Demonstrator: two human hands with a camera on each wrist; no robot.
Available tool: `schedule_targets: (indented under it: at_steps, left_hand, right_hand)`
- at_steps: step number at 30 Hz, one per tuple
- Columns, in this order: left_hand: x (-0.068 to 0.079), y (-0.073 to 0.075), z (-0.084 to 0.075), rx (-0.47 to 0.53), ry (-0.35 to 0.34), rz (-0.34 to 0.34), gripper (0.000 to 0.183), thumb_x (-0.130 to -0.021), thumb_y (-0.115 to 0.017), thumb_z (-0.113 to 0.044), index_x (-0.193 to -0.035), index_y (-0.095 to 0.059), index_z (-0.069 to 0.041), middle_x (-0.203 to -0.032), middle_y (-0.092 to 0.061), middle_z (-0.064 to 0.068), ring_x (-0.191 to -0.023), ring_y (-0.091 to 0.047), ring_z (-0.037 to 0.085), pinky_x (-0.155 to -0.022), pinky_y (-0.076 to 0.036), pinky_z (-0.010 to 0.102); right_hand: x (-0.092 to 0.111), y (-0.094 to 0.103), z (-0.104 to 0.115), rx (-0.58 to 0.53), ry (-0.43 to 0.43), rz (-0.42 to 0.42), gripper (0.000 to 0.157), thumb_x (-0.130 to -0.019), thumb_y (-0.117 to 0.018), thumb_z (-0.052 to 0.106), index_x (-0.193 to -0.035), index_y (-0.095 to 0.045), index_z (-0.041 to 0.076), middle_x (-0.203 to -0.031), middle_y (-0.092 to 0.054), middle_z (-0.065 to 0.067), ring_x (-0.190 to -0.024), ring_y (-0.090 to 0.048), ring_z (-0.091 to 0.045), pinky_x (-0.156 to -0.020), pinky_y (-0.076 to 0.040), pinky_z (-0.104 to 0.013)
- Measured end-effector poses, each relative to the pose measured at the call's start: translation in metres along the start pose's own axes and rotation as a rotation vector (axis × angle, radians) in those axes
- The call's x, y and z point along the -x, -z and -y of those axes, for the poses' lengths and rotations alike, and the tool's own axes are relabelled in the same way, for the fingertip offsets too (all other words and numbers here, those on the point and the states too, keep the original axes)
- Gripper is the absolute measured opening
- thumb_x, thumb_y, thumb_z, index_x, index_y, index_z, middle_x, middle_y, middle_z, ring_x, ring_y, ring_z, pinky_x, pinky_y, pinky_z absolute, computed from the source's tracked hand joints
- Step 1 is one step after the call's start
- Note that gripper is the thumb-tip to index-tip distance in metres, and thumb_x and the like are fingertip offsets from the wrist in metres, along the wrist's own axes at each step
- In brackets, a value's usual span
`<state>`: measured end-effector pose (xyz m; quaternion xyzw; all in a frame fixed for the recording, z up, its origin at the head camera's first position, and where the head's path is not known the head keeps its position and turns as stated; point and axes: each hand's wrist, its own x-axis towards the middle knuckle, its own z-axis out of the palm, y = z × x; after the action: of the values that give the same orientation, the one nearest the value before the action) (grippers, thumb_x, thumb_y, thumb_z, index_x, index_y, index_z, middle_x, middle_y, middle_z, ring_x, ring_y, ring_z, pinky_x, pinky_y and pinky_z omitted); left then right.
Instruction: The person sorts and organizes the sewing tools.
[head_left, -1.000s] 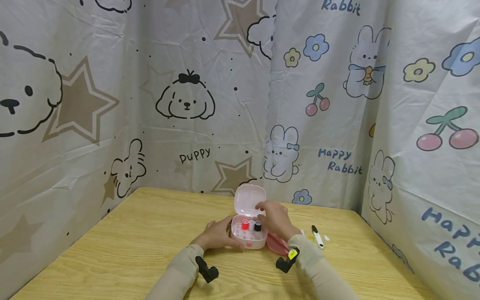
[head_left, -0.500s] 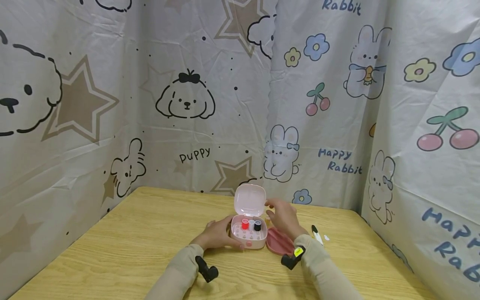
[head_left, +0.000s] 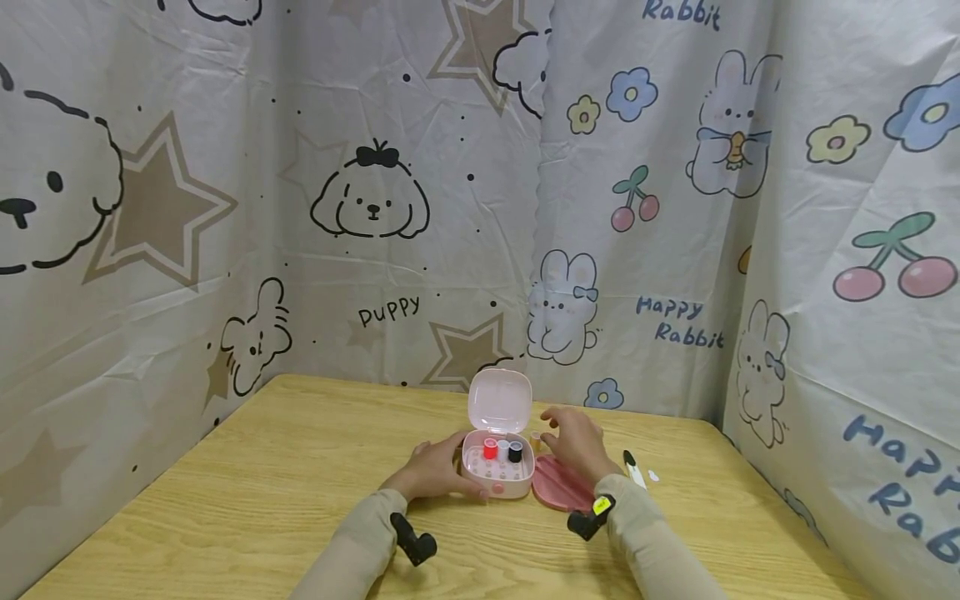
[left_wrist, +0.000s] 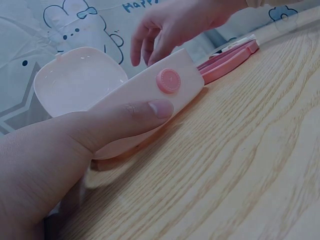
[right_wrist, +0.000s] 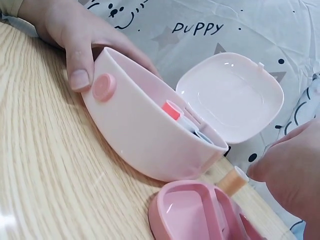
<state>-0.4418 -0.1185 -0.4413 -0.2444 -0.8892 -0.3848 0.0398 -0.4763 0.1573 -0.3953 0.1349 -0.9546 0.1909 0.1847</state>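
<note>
My left hand [head_left: 435, 468] grips the left side of a pale pink sewing box [head_left: 498, 487], thumb across its front beside the round pink button [left_wrist: 168, 80]. The box's lid [head_left: 500, 402] stands open at the back. Inside are a red thread spool [head_left: 491, 449], a white spool [head_left: 503, 451] and a black spool [head_left: 515, 452], side by side above rows of small pegs. A yellow-orange spool [right_wrist: 232, 181] stands on the table just right of the box. My right hand [head_left: 577, 442] hovers by it with loosely bent fingers; whether they touch it I cannot tell.
A darker pink divided tray [right_wrist: 185, 210] lies against the box's right side, partly under my right hand in the head view. Farther right are a white tool with a black tip [head_left: 633, 469] and a small white piece [head_left: 653, 476]. Patterned curtains [head_left: 375, 275] surround the wooden table [head_left: 300, 467].
My right hand has moved right, from over the box's right edge to beside it, bringing the yellow-orange spool and more of the tray into view. My left hand has stayed put.
</note>
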Motion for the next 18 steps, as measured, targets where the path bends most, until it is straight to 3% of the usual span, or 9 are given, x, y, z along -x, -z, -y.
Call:
schedule_targets:
  at_steps: [7,18]
  left_hand:
    - [0.001,0.000,0.000,0.005,0.007,0.002,0.109,-0.067,-0.094,-0.057,-0.155,-0.044,-0.016,-0.152,-0.052,0.002,-0.141,-0.044,0.031,-0.115,-0.010,0.068]
    - [0.000,0.000,0.001,-0.004,0.012,0.007,0.110,-0.066,-0.093,-0.060,-0.156,-0.044,-0.019,-0.153,-0.052,0.001,-0.141,-0.043,0.028,-0.116,-0.010,0.067]
  right_hand:
    - [0.001,-0.009,-0.009,-0.023,-0.008,0.034,0.040,-0.090,-0.082,0.023,-0.127,-0.070,0.011,-0.108,-0.073,-0.008,-0.102,-0.066,-0.032,-0.083,-0.044,-0.055]
    - [0.001,-0.022,-0.010,-0.042,-0.059,0.083,0.030,-0.094,-0.077,0.025,-0.122,-0.073,0.013,-0.107,-0.073,-0.004,-0.105,-0.065,-0.032,-0.088,-0.043,-0.057]
